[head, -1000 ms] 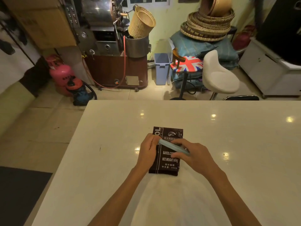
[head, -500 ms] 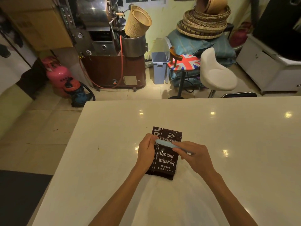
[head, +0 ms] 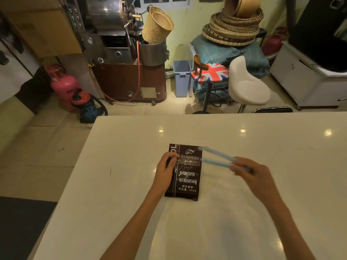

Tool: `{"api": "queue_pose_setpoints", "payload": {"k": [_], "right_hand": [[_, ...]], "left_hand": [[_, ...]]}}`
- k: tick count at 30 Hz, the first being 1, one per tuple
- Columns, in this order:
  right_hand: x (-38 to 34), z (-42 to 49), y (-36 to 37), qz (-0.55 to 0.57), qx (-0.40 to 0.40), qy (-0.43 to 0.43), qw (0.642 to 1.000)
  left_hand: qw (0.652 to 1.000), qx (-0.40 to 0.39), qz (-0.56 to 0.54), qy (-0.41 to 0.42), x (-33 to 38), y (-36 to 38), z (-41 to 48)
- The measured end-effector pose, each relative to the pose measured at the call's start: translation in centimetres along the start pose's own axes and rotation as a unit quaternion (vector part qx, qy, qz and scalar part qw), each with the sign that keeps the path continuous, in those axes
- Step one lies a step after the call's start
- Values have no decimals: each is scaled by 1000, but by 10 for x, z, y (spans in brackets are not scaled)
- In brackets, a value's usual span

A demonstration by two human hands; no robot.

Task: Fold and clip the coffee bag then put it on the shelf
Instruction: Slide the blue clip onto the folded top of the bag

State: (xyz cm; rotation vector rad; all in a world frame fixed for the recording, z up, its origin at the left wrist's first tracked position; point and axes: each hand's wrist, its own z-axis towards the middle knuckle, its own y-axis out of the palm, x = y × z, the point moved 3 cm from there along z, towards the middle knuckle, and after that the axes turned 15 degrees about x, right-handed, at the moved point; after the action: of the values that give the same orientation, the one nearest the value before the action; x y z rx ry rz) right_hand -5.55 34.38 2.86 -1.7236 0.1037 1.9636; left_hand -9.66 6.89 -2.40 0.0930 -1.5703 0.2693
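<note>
A dark brown coffee bag (head: pixel 187 177) with white print lies flat on the white table (head: pixel 244 212), its top end away from me. My left hand (head: pixel 165 171) presses on the bag's left edge. My right hand (head: pixel 249 173) holds a long light-blue clip (head: pixel 216 159) by its hinge end, to the right of the bag. The clip's two arms are spread apart in a V, blurred, and their tips reach the bag's upper right edge.
Beyond the table's far edge stand a white stool (head: pixel 246 85), a flag-pattern stool (head: pixel 210 72), a blue bin (head: pixel 182 77), a coffee roaster (head: pixel 120 53) and a pink gas cylinder (head: pixel 63 85). Woven baskets (head: pixel 234 27) are stacked behind. Floor lies to the left.
My right hand has pulled the clip off the bag to the right and the clip has sprung apart. My left hand keeps its place on the bag.
</note>
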Motion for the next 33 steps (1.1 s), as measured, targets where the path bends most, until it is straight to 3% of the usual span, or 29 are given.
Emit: {"api": "queue_pose_setpoints", "payload": {"k": [3,8,11,21,33], "right_hand": [[14,21,-26,-31,27,47,998],[6,26,37,-91,-112,61,988],[-1,26,61,-77,-139,56,986],[-3,26,83,-45,-143,140,979],[-3,20,100,-19,-102,140,985]], "left_hand": [[999,21,-38,-18,-5,-4,1],[992,15,-86,-87,-1,5,-7],[989,7,-104,-105,-2,9,-12],[989,13,-92,-113,-6,16,-11],[990,14,-87,-106,-13,18,-10]]}}
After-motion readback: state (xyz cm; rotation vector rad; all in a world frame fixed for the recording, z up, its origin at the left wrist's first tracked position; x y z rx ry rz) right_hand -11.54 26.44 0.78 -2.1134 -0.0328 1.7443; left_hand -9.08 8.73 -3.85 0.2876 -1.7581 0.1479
